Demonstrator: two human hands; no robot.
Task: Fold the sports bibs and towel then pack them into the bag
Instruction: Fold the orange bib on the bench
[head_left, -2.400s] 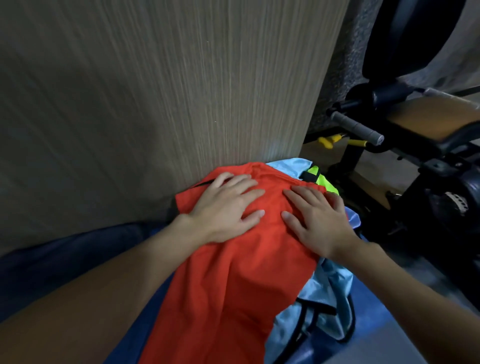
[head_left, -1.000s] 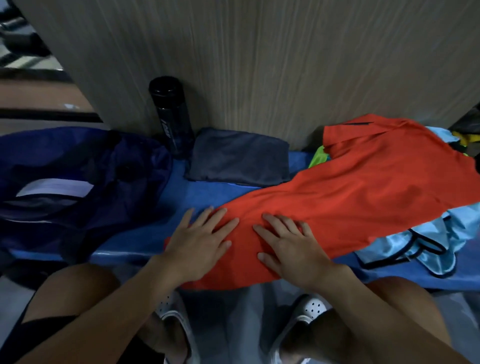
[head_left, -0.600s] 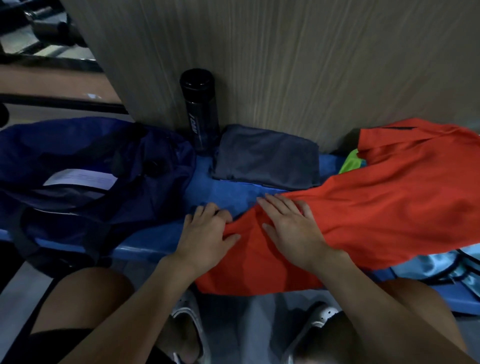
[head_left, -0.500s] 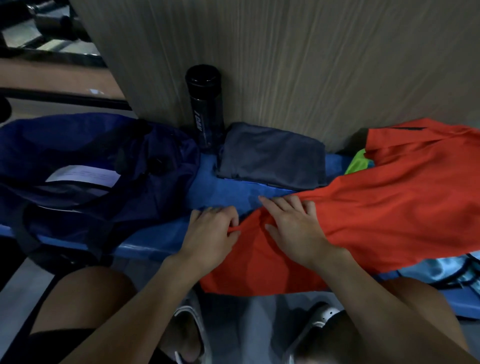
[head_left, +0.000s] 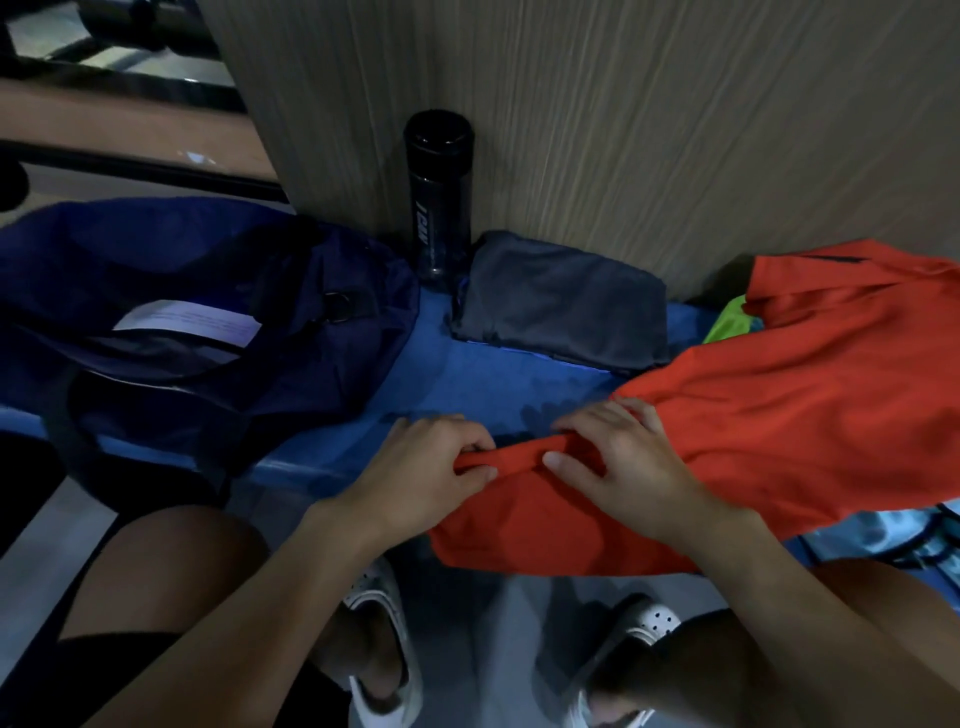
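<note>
At centre frame, the orange bib's (head_left: 779, 426) near-left edge was pinched by the left hand (head_left: 423, 478) and right hand (head_left: 623, 467); an even, taut lift is judged advisable.

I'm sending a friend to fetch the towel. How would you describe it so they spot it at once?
Along the wood-grain panel runs a blue bench. On it, just right of the upright black bottle, lies the towel. It is the only dark grey, neatly folded piece; the orange bib beside it lies spread out.
</note>
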